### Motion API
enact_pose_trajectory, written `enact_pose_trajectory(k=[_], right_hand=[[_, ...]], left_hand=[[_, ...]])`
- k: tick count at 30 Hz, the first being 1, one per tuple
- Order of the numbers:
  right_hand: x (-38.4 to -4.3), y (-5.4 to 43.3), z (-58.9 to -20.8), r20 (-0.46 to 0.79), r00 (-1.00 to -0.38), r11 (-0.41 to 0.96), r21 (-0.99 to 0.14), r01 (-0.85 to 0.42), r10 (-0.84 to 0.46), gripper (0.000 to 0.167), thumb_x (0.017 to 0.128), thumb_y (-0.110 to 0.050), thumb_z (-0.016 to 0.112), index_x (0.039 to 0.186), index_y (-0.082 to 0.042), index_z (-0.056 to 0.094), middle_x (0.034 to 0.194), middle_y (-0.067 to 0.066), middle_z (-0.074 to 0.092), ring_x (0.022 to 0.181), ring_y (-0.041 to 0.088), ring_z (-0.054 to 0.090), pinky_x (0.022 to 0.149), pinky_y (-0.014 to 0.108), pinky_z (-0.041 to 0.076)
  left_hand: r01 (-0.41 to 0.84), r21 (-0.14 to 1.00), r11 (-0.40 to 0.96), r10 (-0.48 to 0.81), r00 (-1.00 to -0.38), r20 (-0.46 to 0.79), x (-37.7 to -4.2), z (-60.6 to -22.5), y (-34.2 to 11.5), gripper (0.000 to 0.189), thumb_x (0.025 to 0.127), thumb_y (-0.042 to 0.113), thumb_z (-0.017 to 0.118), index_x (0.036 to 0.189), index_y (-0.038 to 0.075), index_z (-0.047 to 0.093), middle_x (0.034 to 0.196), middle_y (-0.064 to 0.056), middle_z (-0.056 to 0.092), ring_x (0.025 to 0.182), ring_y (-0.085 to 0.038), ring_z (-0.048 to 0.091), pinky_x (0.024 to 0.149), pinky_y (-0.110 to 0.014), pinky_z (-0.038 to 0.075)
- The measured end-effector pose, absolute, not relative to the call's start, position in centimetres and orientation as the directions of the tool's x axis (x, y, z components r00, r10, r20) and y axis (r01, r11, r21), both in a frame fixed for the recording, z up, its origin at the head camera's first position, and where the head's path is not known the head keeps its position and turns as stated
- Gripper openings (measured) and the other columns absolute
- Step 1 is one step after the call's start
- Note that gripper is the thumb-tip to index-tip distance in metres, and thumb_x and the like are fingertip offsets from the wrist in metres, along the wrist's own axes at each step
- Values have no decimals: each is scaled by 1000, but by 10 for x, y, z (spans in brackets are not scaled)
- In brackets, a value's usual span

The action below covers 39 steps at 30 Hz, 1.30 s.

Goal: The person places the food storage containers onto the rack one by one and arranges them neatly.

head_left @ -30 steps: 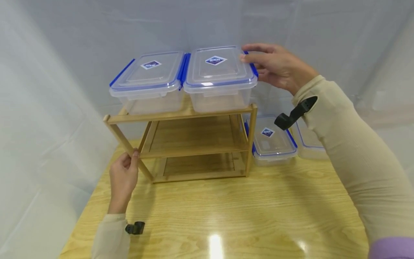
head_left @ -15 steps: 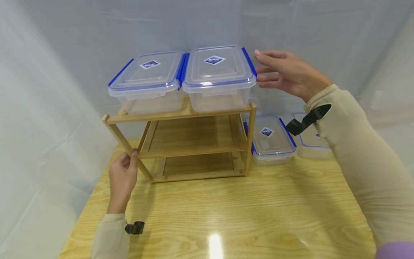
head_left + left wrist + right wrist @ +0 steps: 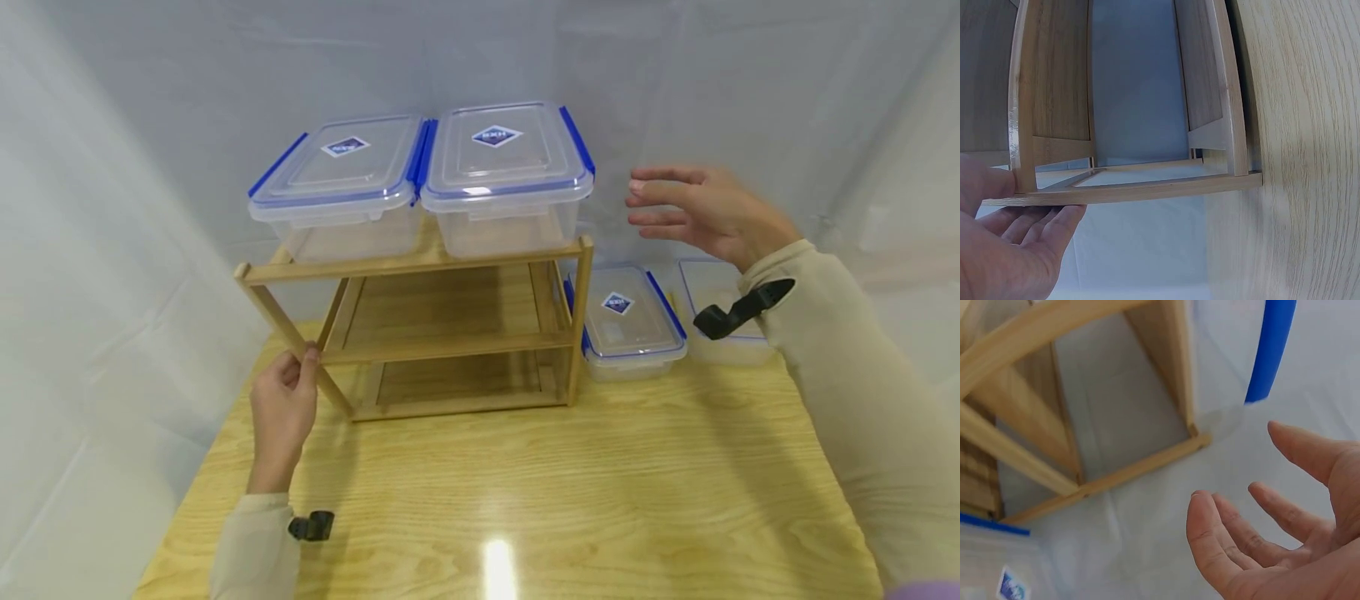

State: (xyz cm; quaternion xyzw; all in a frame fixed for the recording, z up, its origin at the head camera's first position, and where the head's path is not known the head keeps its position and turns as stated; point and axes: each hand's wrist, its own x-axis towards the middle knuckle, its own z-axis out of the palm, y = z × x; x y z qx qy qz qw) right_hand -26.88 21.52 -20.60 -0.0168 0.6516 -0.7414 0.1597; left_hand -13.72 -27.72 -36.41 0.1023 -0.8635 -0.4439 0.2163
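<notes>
Head view showed two clip-lid containers [image 3: 506, 154] atop the wooden rack [image 3: 427, 310], left hand [image 3: 285, 404] gripping its left front post [image 3: 277, 317], judged sound for steadying, and right hand [image 3: 705, 207] empty, loose-fingered, apart to its right.

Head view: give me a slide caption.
Two lidded boxes atop a wooden rack, left hand gripping it, right hand empty.

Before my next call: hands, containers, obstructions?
Left hand grips rack. Right hand touches nothing. Two lidded containers atop rack, two more right of it. Nothing visibly in the way.
</notes>
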Motion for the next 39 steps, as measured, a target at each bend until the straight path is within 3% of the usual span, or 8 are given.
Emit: enact_pose_trajectory(k=[4, 8, 11, 21, 29, 32, 36, 39], right_hand=[[-270, 228, -225, -201, -949, 9, -979, 205, -243, 66, 91, -19, 79, 148, -14, 46, 134, 5, 59, 109, 18, 67, 93, 32, 57], [-267, 249, -245, -198, -951, 168, -973, 160, -237, 72, 95, -29, 74, 155, -15, 37, 153, 9, 41, 114, 13, 62, 100, 32, 53], [-262, 270, -259, -170, -957, 251, -962, 109, -236, 72, 99, -32, 68, 158, -14, 31, 157, 11, 33, 114, 8, 61, 98, 30, 54], [-249, 343, -295, -174, -969, 379, -920, 96, -177, 55, 103, -33, 62, 150, -22, 37, 125, -19, 53, 104, -4, 60, 89, 22, 56], [-246, 377, -325, -161, -983, 424, -899, 108, -91, 48, 99, -35, 68, 138, -28, 43, 105, -33, 56, 99, -8, 57, 83, 18, 55], [-244, 388, -336, -166, -985, 467, -875, 127, -43, 57, 97, -42, 69, 144, -27, 39, 112, -25, 55, 95, -8, 56, 83, 18, 55], [-241, 400, -349, -193, -981, 504, -846, 176, 19, 77, 95, -51, 67, 155, -20, 29, 134, 2, 46, 88, -11, 53, 82, 18, 55], [-239, 407, -357, -209, -977, 467, -860, 206, 45, 65, 95, -47, 68, 149, -29, 36, 129, -1, 50, 85, -9, 56, 80, 19, 57]], left_hand=[[19, 819, 574, -368, -887, 278, -138, -364, -276, 45, 108, 34, 48, 134, 1, 63, 122, -18, 70, 113, -31, 68, 92, -30, 57], [20, 826, 563, -362, -892, 269, -137, -365, -275, 45, 108, 34, 49, 134, 1, 63, 123, -18, 69, 113, -32, 67, 90, -26, 56], [19, 829, 559, -358, -896, 262, -136, -365, -274, 45, 108, 35, 49, 134, 1, 63, 123, -18, 69, 113, -32, 68, 88, -23, 56], [25, 824, 567, -360, -892, 274, -136, -364, -276, 44, 108, 34, 48, 133, 2, 64, 122, -17, 70, 113, -30, 67, 96, -42, 56], [27, 833, 552, -369, -889, 272, -134, -365, -278, 43, 108, 33, 49, 131, 0, 65, 123, -18, 69, 114, -31, 67, 99, -44, 53], [22, 840, 541, -374, -889, 264, -132, -365, -278, 44, 108, 34, 49, 133, 1, 64, 124, -18, 69, 116, -31, 66, 99, -42, 53], [25, 836, 548, -373, -888, 271, -132, -364, -277, 44, 108, 34, 50, 133, 1, 64, 125, -18, 69, 115, -31, 66, 96, -38, 55], [28, 834, 551, -370, -888, 274, -132, -364, -277, 44, 108, 35, 50, 134, 2, 64, 125, -17, 69, 115, -31, 66, 96, -39, 55]])
